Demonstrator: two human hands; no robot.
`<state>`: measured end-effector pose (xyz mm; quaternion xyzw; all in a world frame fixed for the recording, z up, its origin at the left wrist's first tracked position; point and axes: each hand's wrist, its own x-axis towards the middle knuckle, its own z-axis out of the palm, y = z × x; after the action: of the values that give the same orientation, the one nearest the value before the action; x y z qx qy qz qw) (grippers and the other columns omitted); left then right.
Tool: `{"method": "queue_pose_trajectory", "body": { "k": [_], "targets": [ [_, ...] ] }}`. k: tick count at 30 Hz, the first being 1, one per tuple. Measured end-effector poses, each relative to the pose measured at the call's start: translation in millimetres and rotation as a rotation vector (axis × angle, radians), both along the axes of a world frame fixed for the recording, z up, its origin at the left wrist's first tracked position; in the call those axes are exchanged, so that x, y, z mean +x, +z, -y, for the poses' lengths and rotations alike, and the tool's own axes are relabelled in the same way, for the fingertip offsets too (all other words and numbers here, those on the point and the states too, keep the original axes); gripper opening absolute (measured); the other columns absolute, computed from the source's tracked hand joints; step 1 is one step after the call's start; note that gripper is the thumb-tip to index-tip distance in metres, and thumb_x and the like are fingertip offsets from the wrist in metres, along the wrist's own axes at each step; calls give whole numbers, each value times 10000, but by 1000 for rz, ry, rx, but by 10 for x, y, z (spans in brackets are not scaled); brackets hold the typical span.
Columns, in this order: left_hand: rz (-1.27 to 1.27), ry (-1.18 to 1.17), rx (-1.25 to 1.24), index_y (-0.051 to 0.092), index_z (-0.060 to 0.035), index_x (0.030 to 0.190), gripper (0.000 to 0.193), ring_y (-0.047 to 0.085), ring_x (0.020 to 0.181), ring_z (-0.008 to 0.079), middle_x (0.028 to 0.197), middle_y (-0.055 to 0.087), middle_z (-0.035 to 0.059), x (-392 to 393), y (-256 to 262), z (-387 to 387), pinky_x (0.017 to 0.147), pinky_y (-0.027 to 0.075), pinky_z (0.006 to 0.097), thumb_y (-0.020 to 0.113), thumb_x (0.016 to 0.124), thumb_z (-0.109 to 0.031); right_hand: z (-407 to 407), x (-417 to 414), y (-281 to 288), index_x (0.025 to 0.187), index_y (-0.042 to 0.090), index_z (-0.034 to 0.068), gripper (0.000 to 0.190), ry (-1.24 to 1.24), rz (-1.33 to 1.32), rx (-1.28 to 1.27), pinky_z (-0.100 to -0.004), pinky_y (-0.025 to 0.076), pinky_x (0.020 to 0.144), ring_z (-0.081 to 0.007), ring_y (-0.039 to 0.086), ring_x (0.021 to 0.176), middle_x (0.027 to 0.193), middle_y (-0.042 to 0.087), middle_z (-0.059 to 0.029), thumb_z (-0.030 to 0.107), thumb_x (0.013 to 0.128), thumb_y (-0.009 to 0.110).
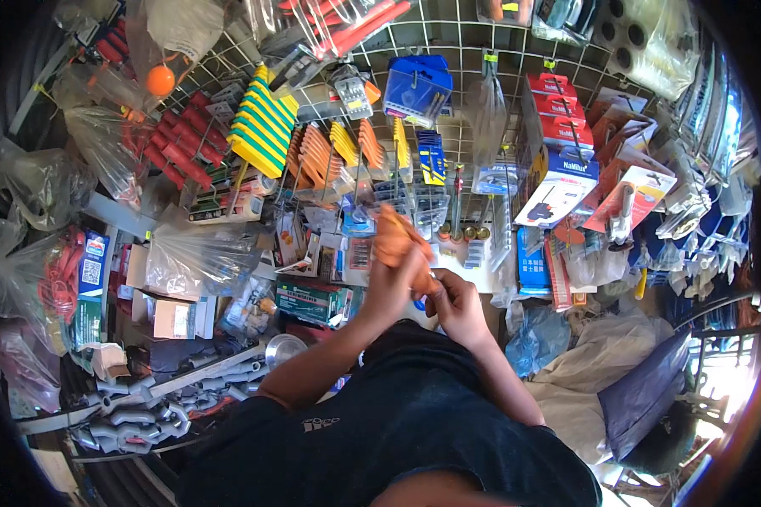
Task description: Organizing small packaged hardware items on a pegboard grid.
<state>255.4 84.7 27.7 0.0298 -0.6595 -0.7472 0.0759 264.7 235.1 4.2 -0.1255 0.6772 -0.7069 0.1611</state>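
In front of my chest, my left hand (390, 282) is closed around an orange bundle (396, 237), perhaps cloth or thin plastic; blur hides its exact kind. The bundle's upper part sticks out above the fist. My right hand (461, 309) is close beside it, thumb and forefinger pinched at the bundle's lower end. A small pale piece shows at those fingertips, too small to name. Behind both hands hang orange plastic-handled putty knives or scrapers (320, 155) and yellow-and-green flat tools (265, 120) on hooks.
A white wire grid (463, 38) carries hanging goods. NaMilux boxes (558, 184) hang at right. A green screwdriver box (311, 303) lies left of my arms, with grey pipe fittings (133, 421) lower left. Beige fabric (583, 367) is at right, plastic bags (196, 253) at left.
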Motion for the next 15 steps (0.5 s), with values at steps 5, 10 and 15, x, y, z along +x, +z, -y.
{"method": "queue_pose_trajectory", "body": {
  "k": [5, 10, 15],
  "targets": [
    [-24, 70, -19, 598, -9, 1055, 196, 618, 765, 76, 865, 636, 23, 137, -229, -14, 656, 504, 240, 557, 1023, -198, -36, -52, -263, 1040, 634, -54, 162, -31, -9, -106, -264, 531, 659, -122, 650, 716, 874, 689, -90, 89, 1006, 565],
    [323, -556, -369, 639, -27, 842, 301, 601, 559, 85, 691, 636, 20, 266, 57, 223, 510, 474, 249, 615, 990, -289, -161, -156, 10, 1100, 650, -27, 170, -226, -147, -254, -266, 511, 795, -111, 630, 925, 1039, 678, -65, 99, 996, 605],
    [223, -657, -332, 614, -22, 754, 349, 572, 494, 83, 612, 609, 8, 359, -44, 74, 483, 441, 252, 627, 987, -282, -377, -137, -231, 1026, 685, -49, 149, -112, 16, -211, -260, 510, 767, -109, 626, 842, 921, 705, -56, 81, 985, 623]
  ]
}}
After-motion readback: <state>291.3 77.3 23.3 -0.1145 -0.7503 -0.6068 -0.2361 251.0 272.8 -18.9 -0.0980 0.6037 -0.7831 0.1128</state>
